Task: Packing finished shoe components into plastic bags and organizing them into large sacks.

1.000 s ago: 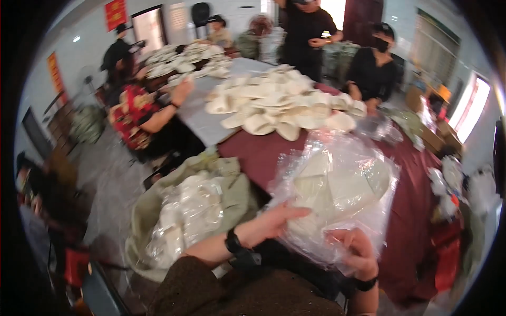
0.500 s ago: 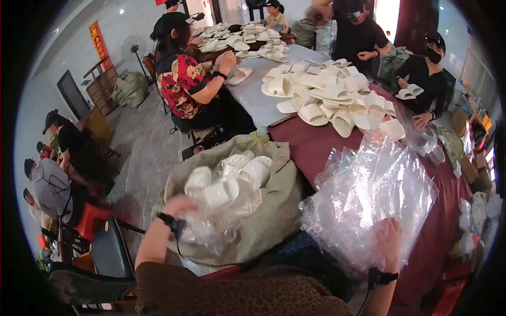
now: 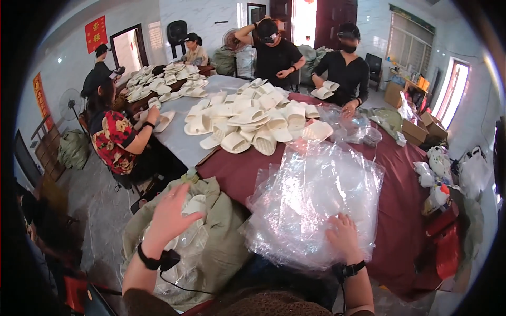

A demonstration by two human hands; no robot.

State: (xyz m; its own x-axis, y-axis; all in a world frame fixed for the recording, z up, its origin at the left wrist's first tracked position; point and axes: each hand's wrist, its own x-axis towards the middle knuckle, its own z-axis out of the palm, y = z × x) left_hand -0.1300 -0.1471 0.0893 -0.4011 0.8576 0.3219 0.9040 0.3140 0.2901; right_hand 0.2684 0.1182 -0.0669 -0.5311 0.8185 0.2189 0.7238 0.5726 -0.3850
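Over the open mouth of a greenish woven sack (image 3: 224,239) my left hand (image 3: 171,216) is raised, thumb and fingers apart and holding nothing. White slippers and clear wrapping show inside the sack, partly behind that hand. My right hand (image 3: 343,238) lies with its fingers stretched out on a stack of clear plastic bags (image 3: 311,195) at the near edge of the table. Just beyond the bags, a large heap of white slippers (image 3: 247,113) covers the middle of the table, with one slipper (image 3: 317,131) close to the stack.
Dark red cloth (image 3: 403,210) covers the table's near right side. At the left sits a person in a red floral shirt (image 3: 113,139), handling slippers. Two people in black (image 3: 345,79) are across the table, one holding slippers. A red stool (image 3: 448,250) is at the right.
My view has swung to the right. My left hand has risen from the slippers in the sack and now has its fingers spread. The right hand stays on the plastic bags.
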